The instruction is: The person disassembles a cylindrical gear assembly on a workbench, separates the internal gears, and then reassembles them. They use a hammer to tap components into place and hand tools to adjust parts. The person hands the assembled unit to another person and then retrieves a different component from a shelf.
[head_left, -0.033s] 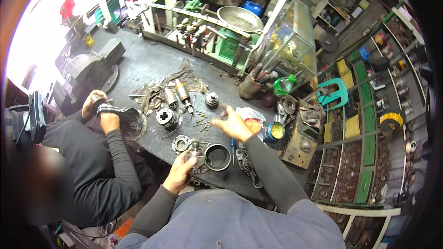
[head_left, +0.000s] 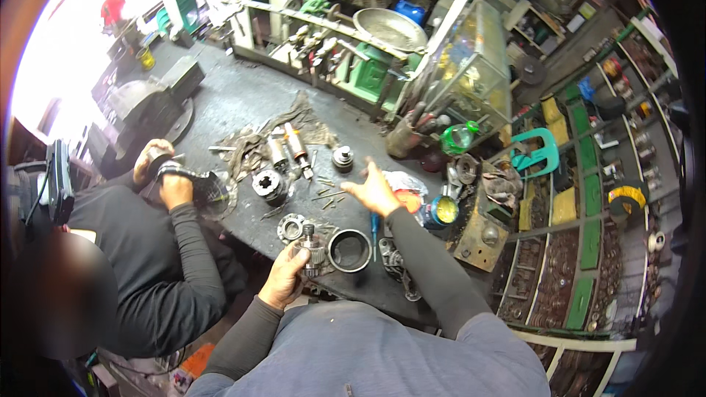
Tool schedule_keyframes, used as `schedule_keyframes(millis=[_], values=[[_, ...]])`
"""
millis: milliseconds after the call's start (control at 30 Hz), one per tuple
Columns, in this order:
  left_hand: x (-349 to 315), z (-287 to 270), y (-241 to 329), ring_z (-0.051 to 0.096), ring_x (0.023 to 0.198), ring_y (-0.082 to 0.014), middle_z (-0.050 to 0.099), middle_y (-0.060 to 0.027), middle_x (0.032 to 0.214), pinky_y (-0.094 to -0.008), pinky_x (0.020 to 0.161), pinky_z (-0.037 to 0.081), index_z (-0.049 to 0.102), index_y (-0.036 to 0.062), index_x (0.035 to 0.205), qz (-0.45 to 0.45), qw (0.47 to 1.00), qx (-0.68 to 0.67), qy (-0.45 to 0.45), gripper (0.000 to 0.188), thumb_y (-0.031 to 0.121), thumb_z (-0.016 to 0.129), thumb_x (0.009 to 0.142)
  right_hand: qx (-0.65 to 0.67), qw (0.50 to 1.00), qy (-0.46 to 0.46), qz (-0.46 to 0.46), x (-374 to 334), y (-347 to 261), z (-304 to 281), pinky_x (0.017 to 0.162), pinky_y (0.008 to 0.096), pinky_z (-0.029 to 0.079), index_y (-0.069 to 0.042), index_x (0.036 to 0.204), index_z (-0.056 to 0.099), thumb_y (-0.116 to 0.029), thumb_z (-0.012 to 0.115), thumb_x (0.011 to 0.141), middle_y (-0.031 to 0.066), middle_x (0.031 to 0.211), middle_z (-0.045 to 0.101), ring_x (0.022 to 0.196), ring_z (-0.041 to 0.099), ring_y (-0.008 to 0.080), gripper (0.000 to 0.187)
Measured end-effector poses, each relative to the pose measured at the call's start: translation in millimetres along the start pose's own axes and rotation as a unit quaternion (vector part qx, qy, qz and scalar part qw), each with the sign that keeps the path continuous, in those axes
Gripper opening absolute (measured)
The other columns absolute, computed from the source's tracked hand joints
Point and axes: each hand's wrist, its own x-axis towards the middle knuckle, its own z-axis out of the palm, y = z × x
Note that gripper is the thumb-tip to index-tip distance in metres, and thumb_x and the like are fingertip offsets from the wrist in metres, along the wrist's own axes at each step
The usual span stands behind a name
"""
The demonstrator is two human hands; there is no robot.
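Observation:
My left hand (head_left: 283, 278) is closed round a toothed metal gear shaft (head_left: 314, 256), held upright over the bench's near edge. Fingers apart, my right hand (head_left: 376, 192) reaches above the bench with nothing visible in it. Several small metal pins (head_left: 328, 194) lie just left of it, and a round stepped metal part (head_left: 343, 158) stands beyond them. A wide dark metal ring (head_left: 349, 251) sits right of the gear shaft. On its other side lies a flat ring with holes (head_left: 292, 228). Farther left stands a splined metal cylinder (head_left: 268, 187).
At the left a co-worker's hands (head_left: 175, 187) hold a dark part beside a bench vise (head_left: 143, 114). Two cylindrical tools (head_left: 296, 145) lie on a dirty rag (head_left: 246, 151). An open grease can (head_left: 444, 210), a green bottle (head_left: 457, 138) and a screwdriver (head_left: 375, 229) are at the right.
My right hand's fingers, blurred before, now show spread apart. The gear shaft in my left hand looks sharper and more upright. The whole view has shifted slightly.

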Motion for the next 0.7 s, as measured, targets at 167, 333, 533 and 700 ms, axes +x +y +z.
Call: schedule_keyframes(millis=[167,333,533,700], values=[[-17,-39,-5,0.069,0.128,-0.0381,0.066,-0.0259,0.148,-0.0534,0.115,0.053,0.053,-0.0019,0.157,-0.02,0.982,-0.182,0.043,0.067,0.043,0.051,0.108,-0.021,0.996,0.067,-0.063,84,20,58,0.123,0.0456,0.047,0.001,0.165,0.038,-0.032,0.1,0.074,0.0294,0.154,0.06,0.143,0.059,0.0409,0.114],[-31,-41,-8,0.071,0.126,-0.0414,0.065,-0.0287,0.149,-0.0544,0.113,0.055,0.052,-0.0023,0.159,-0.003,0.975,-0.217,0.041,0.068,0.036,0.055,0.102,0.077,0.994,0.044,-0.069,93,16,47,0.1,0.0408,0.059,0.001,0.13,0.071,-0.027,0.092,0.086,0.018,0.118,0.081,0.107,0.078,0.0298,0.056],[-19,-27,-19,0.068,0.131,-0.0438,0.064,-0.0285,0.149,-0.0547,0.115,0.054,0.049,0.0011,0.161,-0.02,0.981,-0.193,0.013,0.068,0.035,0.057,0.102,0.422,0.888,-0.178,-0.041,-10,45,-28,0.093,0.0361,0.061,0.004,0.127,0.07,-0.032,0.078,0.1,0.0136,0.116,0.077,0.105,0.076,0.0213,0.046],[0,14,-29,0.067,0.135,-0.0407,0.067,-0.0256,0.146,-0.0545,0.115,0.054,0.05,0.0009,0.16,-0.058,0.986,-0.15,-0.04,0.067,0.034,0.06,0.103,0.488,0.836,-0.249,0.003,-158,5,-88,0.105,0.0437,0.061,0.004,0.153,0.049,-0.042,0.077,0.103,0.0153,0.137,0.069,0.122,0.072,0.0255,0.073]])
